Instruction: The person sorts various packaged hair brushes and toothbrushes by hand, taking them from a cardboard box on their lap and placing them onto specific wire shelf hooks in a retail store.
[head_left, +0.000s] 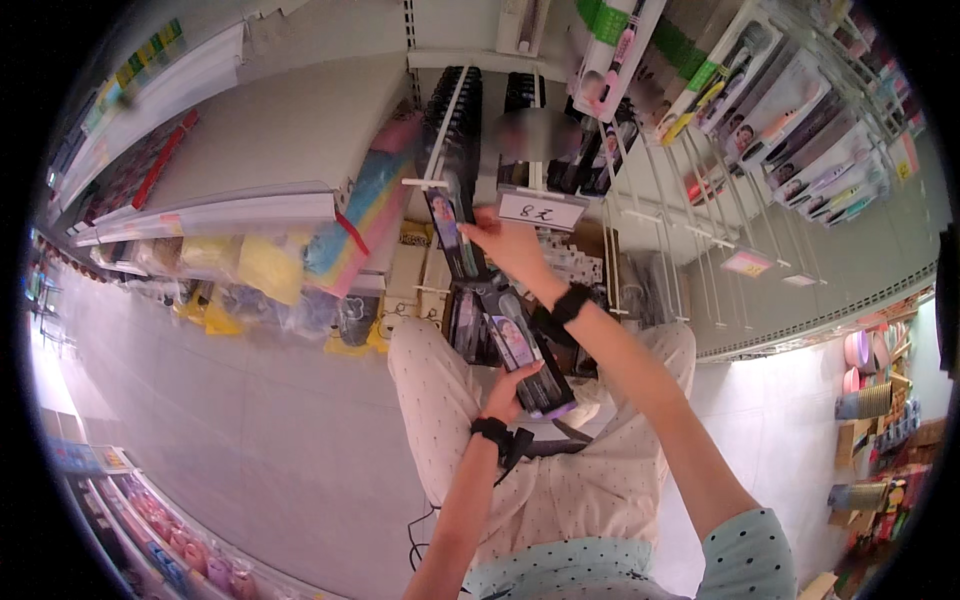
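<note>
My left hand (505, 394) grips a black retail pack (516, 341) with a printed picture and a clear window. It is tilted over more dark packs low between my knees. My right hand (501, 238) reaches up to the display hook, its thumb and fingers on the edge of a similar black pack (448, 225) at the front of a hanging row. Behind that pack, a dense row of black packs (452, 112) fills the metal hook (454, 124). What exactly the packs contain cannot be told.
A handwritten price card (541, 211) hangs right of my right hand. Bare metal hooks (664, 217) stick out further right, below carded toothbrushes (787, 127). A shelf edge (210, 217) juts in from the left. Bagged goods (270, 270) hang beneath it.
</note>
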